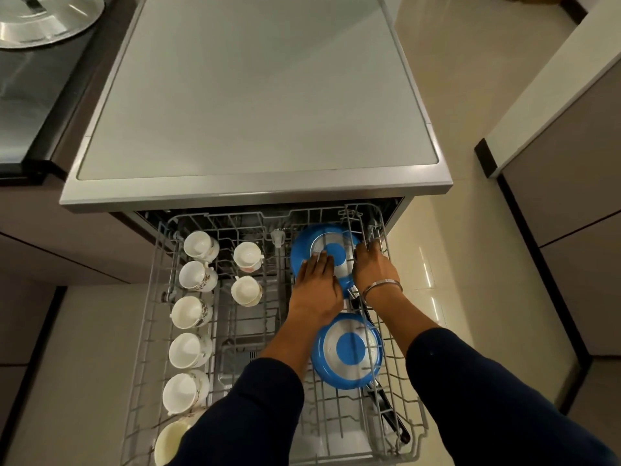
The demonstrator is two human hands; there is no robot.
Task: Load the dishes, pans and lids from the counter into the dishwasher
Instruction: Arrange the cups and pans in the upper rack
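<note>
A pulled-out wire rack of grey-white coated metal stands open below the dishwasher, whose flat top is a smooth, pale matte panel framed in brushed metal.

In the rack's right side two round blue pans lie bottom-up. The far pan has a glossy blue wall and a base of ribbed silver rings around a solid blue disc. The left hand lies flat on that base, fingers spread and pressing down. The right hand, with a thin metal bangle on its wrist, curls its fingers over the pan's right edge, against the rack's side wires. Both hands are thus on the same pan, close together but not touching each other.

The near pan shows the same ringed silver base and blue centre, tilted among the tines, and its black handle runs toward the rack's near right corner.

Along the left side a row of white ceramic cups with brownish floral prints lies tipped sideways, mouths facing the camera; three more sit in a middle group.

At the upper left, on the dark glossy surface, rests a large domed metal lid with a dark knob, its brushed steel catching the light.

Dark sleeves cover both forearms. The floor is pale polished tile.
</note>
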